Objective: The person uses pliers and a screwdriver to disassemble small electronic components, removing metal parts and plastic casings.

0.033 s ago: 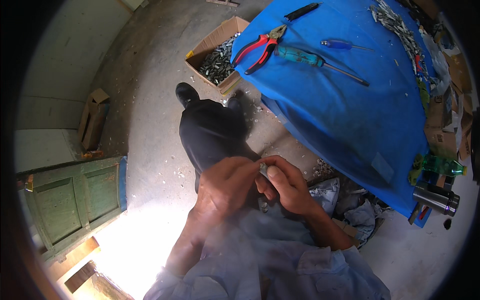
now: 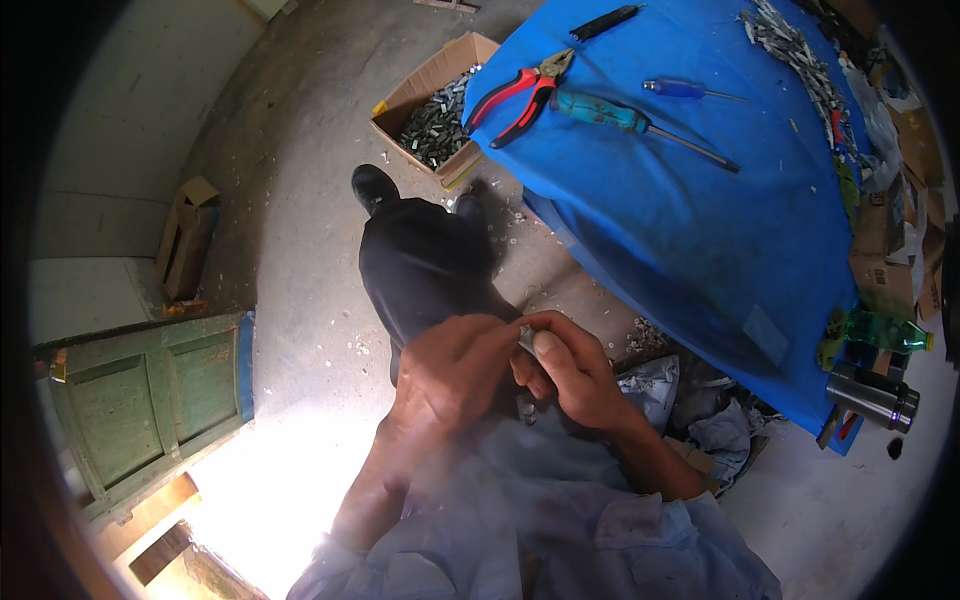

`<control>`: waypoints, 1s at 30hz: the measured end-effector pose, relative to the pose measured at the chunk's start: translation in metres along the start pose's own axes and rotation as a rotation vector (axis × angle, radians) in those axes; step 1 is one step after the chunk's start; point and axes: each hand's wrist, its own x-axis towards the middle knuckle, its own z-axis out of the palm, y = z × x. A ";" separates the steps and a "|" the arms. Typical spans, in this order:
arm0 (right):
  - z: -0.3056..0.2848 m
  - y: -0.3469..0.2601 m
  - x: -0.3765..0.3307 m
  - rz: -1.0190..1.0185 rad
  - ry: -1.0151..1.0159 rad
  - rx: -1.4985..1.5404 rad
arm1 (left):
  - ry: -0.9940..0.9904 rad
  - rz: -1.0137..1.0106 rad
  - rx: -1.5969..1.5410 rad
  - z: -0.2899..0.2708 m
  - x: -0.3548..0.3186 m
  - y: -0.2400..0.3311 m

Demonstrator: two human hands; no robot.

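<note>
Blue-covered table [image 2: 690, 235] at two o'clock; right hand [image 2: 578, 378] pinches a small grey piece [image 2: 527, 338]; whether left hand [image 2: 450, 372] grips, I cannot tell.

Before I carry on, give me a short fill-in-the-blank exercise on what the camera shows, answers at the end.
1. The right hand grips a small silvery piece with its index finger and ____.
2. The pliers lie on a cloth coloured ____.
3. Besides black, the main colour of the pliers' handles is ____.
4. The plastic bottle near the picture's right edge is coloured ____.
Missing words: thumb; blue; red; green.
</note>
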 end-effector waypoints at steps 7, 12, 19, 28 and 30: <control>0.009 0.005 0.003 -0.040 0.013 -0.064 | -0.047 0.028 0.094 -0.008 0.000 0.004; 0.015 0.009 0.005 -0.026 0.013 -0.090 | -0.052 0.061 0.120 -0.009 -0.003 -0.001; 0.018 0.013 0.005 -0.043 0.022 -0.158 | 0.000 0.082 0.131 -0.005 -0.006 -0.009; 0.019 0.022 0.008 -0.081 0.071 -0.167 | -0.044 0.015 0.121 -0.006 -0.008 -0.014; 0.019 0.023 0.009 -0.067 0.083 -0.154 | -0.049 -0.004 0.100 -0.006 -0.009 -0.016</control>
